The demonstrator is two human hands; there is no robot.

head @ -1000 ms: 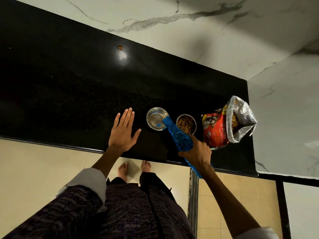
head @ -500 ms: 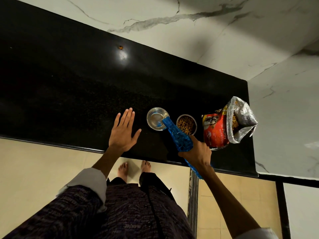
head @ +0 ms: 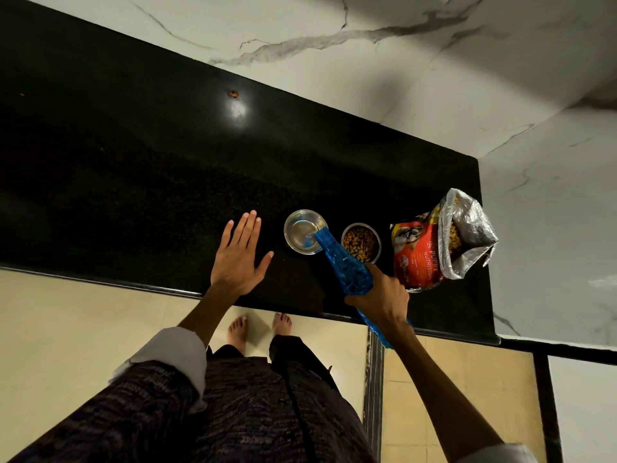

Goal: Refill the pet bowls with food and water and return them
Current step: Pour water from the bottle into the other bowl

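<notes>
- My right hand (head: 379,300) wraps its fingers round the textured blue plastic bottle (head: 345,269), tipped neck-down so its mouth sits just over the rim of the round steel water bowl (head: 302,231); I judge this slant lets water run in without splashing.
- A shallow pool shows in that bowl, so I reckon the filling is under way, not done.
- My left hand (head: 238,253) lies flat on the black polished stone counter (head: 133,182), fingers straight and spread, holding nothing, just beside the water bowl; it seems placed to steady me.
- The second round steel bowl (head: 360,242), heaped with brown kibble, sits right beside the first, so the food part looks finished.
- The red puppy-food bag with a silver foil lining (head: 434,245) stands open near the counter's right end, close by.
- Both bowls stand on the counter, not yet returned.
</notes>
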